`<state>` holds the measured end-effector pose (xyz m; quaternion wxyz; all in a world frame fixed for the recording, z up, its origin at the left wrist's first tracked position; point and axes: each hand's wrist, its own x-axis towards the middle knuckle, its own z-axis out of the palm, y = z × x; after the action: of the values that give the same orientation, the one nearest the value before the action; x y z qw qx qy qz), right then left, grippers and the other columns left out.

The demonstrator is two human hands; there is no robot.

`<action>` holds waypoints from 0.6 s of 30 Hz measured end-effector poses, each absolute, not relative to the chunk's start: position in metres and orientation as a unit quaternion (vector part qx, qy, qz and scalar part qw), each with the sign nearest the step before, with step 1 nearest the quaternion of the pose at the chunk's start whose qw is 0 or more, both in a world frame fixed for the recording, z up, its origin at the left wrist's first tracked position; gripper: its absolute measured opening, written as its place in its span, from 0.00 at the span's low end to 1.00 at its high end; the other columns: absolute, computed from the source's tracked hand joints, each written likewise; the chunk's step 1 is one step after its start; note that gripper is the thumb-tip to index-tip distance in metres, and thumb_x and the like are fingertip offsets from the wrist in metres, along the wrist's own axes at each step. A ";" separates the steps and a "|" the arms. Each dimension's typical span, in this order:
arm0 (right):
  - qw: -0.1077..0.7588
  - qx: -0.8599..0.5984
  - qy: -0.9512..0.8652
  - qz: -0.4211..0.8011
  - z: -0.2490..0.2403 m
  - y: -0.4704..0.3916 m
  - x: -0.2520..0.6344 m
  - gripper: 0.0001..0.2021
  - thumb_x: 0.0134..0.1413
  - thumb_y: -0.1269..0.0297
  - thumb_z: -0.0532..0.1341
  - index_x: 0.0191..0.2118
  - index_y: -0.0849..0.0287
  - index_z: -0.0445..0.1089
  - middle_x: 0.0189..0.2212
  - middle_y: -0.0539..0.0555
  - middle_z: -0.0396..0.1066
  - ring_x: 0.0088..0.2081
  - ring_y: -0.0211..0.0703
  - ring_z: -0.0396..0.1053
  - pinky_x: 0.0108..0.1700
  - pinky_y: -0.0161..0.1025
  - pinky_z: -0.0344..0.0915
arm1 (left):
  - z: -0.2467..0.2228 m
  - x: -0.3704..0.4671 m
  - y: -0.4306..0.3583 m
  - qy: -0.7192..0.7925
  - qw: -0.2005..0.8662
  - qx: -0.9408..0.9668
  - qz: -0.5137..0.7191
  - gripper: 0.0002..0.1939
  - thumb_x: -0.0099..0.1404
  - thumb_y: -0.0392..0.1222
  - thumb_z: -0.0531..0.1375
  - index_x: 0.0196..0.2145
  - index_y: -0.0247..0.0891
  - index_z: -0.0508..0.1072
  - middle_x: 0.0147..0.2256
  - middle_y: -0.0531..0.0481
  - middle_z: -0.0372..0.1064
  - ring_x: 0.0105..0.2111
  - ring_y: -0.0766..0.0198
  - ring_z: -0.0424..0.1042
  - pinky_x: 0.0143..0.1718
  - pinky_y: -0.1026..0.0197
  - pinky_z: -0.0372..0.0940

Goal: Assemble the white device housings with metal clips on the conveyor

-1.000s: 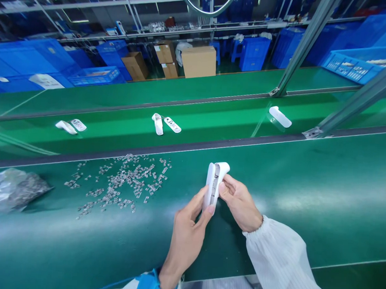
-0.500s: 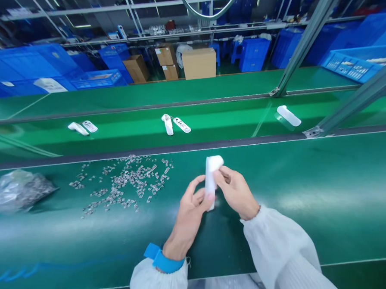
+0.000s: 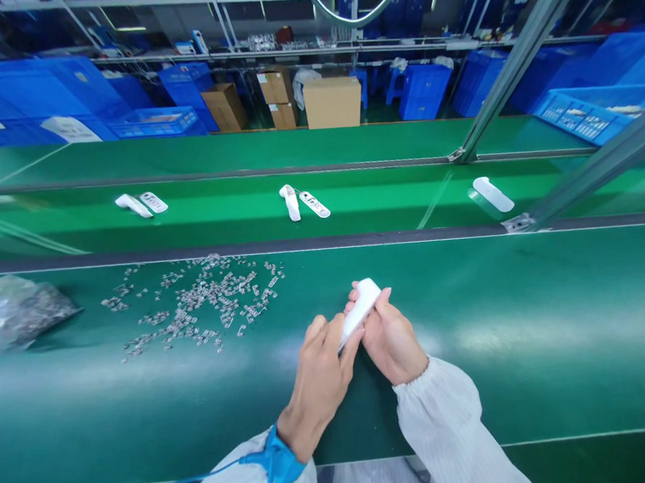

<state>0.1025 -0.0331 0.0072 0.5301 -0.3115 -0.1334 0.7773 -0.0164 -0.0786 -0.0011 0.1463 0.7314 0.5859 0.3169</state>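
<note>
Both of my hands hold a white plastic handheld housing (image 3: 360, 310), elongated with a wider head, tilted with its head up and to the right. My right hand (image 3: 396, 340) cradles the head end from below, thumb along its right side, fingertips showing past the left edge. My left hand (image 3: 323, 371) grips the lower end, its fingers hiding the tip. A blue wrist strap (image 3: 278, 461) with a cord circles my left wrist. Left of my hands, many small metal clips (image 3: 206, 297) lie scattered on the green work surface (image 3: 492, 301).
A clear bag of small parts (image 3: 21, 312) lies at the far left. On the green belt beyond sit opened white housings (image 3: 291, 202) and a white shell (image 3: 492, 194). A metal post (image 3: 509, 78) rises at the right. Blue crates (image 3: 599, 112) and cartons (image 3: 331, 103) stand farther back.
The housing has turned from nearly upright to a rightward tilt and sits slightly lower. My right hand has rolled palm-up beneath it; my left hand now shows its back. The belt pieces shifted slightly right.
</note>
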 end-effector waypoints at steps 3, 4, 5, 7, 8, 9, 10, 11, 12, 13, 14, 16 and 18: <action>0.529 -0.317 -0.136 0.775 0.005 -0.035 0.105 0.19 0.60 0.46 0.58 0.46 0.55 0.72 0.43 0.54 0.74 0.43 0.45 0.71 0.41 0.40 0.69 | 0.007 -0.019 -0.076 0.605 0.260 0.677 0.328 0.13 0.70 0.49 0.53 0.37 0.40 0.73 0.31 0.46 0.72 0.31 0.58 0.66 0.34 0.58 0.59; 0.519 -0.323 -0.138 0.779 0.005 -0.036 0.106 0.20 0.60 0.46 0.57 0.46 0.56 0.73 0.45 0.55 0.74 0.43 0.45 0.71 0.38 0.39 0.68 | 0.010 -0.020 -0.074 0.617 0.342 0.630 0.325 0.18 0.71 0.53 0.51 0.35 0.39 0.73 0.27 0.47 0.71 0.27 0.60 0.67 0.31 0.59 0.59; 0.508 -0.327 -0.142 0.784 0.006 -0.038 0.106 0.20 0.60 0.46 0.57 0.46 0.56 0.73 0.47 0.57 0.74 0.44 0.46 0.71 0.35 0.38 0.67 | 0.013 -0.020 -0.073 0.624 0.438 0.565 0.317 0.24 0.70 0.58 0.48 0.31 0.38 0.73 0.21 0.49 0.68 0.21 0.63 0.65 0.26 0.61 0.58; 0.490 -0.332 -0.152 0.792 0.007 -0.041 0.106 0.20 0.61 0.46 0.57 0.48 0.56 0.73 0.52 0.58 0.72 0.45 0.47 0.71 0.32 0.37 0.65 | 0.016 -0.020 -0.070 0.601 0.613 0.412 0.305 0.32 0.68 0.66 0.43 0.25 0.38 0.70 0.12 0.54 0.57 0.12 0.68 0.54 0.16 0.63 0.49; 0.487 -0.334 -0.160 0.791 0.008 -0.043 0.106 0.19 0.61 0.47 0.58 0.48 0.55 0.73 0.54 0.57 0.71 0.46 0.47 0.71 0.32 0.37 0.65 | 0.017 -0.019 -0.069 0.573 0.674 0.349 0.310 0.34 0.66 0.69 0.43 0.24 0.37 0.69 0.10 0.56 0.53 0.10 0.70 0.49 0.14 0.64 0.44; 0.489 -0.339 -0.168 0.786 0.009 -0.044 0.107 0.18 0.60 0.49 0.59 0.49 0.54 0.73 0.55 0.56 0.71 0.46 0.46 0.71 0.34 0.37 0.65 | 0.016 -0.019 -0.068 0.539 0.716 0.306 0.322 0.34 0.65 0.70 0.45 0.25 0.37 0.69 0.10 0.57 0.52 0.10 0.72 0.46 0.13 0.65 0.41; 0.492 -0.348 -0.178 0.778 0.009 -0.045 0.107 0.17 0.60 0.50 0.60 0.49 0.53 0.73 0.54 0.55 0.71 0.45 0.45 0.71 0.37 0.37 0.66 | 0.015 -0.019 -0.068 0.503 0.743 0.282 0.339 0.32 0.64 0.70 0.48 0.28 0.36 0.69 0.12 0.57 0.54 0.10 0.73 0.47 0.13 0.66 0.40; 0.492 -0.361 -0.191 0.769 0.009 -0.046 0.108 0.17 0.59 0.51 0.61 0.49 0.53 0.73 0.51 0.56 0.73 0.41 0.43 0.72 0.39 0.38 0.66 | 0.014 -0.019 -0.068 0.471 0.762 0.270 0.353 0.30 0.64 0.69 0.50 0.30 0.35 0.70 0.14 0.57 0.57 0.11 0.74 0.48 0.13 0.67 0.40; 0.492 -0.374 -0.209 0.758 0.010 -0.046 0.109 0.17 0.59 0.51 0.62 0.48 0.54 0.74 0.47 0.56 0.75 0.36 0.40 0.71 0.40 0.39 0.66 | 0.011 -0.020 -0.067 0.447 0.775 0.264 0.361 0.29 0.64 0.67 0.53 0.31 0.35 0.70 0.16 0.57 0.59 0.11 0.75 0.50 0.14 0.68 0.42; 0.495 -0.386 -0.227 0.745 0.009 -0.046 0.110 0.18 0.58 0.50 0.62 0.48 0.55 0.74 0.42 0.55 0.76 0.31 0.38 0.69 0.40 0.39 0.66 | 0.009 -0.020 -0.067 0.431 0.783 0.261 0.364 0.27 0.64 0.66 0.55 0.32 0.35 0.70 0.17 0.57 0.60 0.12 0.75 0.52 0.14 0.68 0.42; 0.500 -0.398 -0.244 0.730 0.008 -0.046 0.110 0.18 0.58 0.50 0.62 0.47 0.57 0.74 0.38 0.55 0.77 0.27 0.36 0.66 0.39 0.40 0.66 | 0.006 -0.021 -0.066 0.424 0.788 0.258 0.365 0.26 0.63 0.64 0.56 0.33 0.35 0.70 0.18 0.57 0.59 0.12 0.75 0.53 0.15 0.68 0.42; 0.509 -0.417 -0.264 0.705 0.006 -0.046 0.111 0.19 0.57 0.49 0.63 0.45 0.58 0.75 0.33 0.54 0.76 0.25 0.35 0.64 0.39 0.40 0.67 | -0.001 -0.020 -0.064 0.425 0.794 0.249 0.357 0.25 0.63 0.63 0.57 0.32 0.34 0.71 0.17 0.58 0.57 0.12 0.75 0.53 0.14 0.68 0.41; 0.509 -0.436 -0.272 0.691 0.001 -0.047 0.110 0.20 0.56 0.48 0.63 0.45 0.59 0.75 0.29 0.53 0.75 0.28 0.38 0.68 0.43 0.41 0.67 | -0.005 -0.017 -0.060 0.438 0.793 0.250 0.342 0.25 0.63 0.63 0.57 0.32 0.34 0.70 0.16 0.59 0.56 0.11 0.75 0.51 0.14 0.67 0.40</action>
<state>0.1102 -0.0474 0.0012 0.5086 -0.4356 -0.2719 0.6911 -0.0172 -0.0603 -0.0048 0.7930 0.2500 0.4378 0.3419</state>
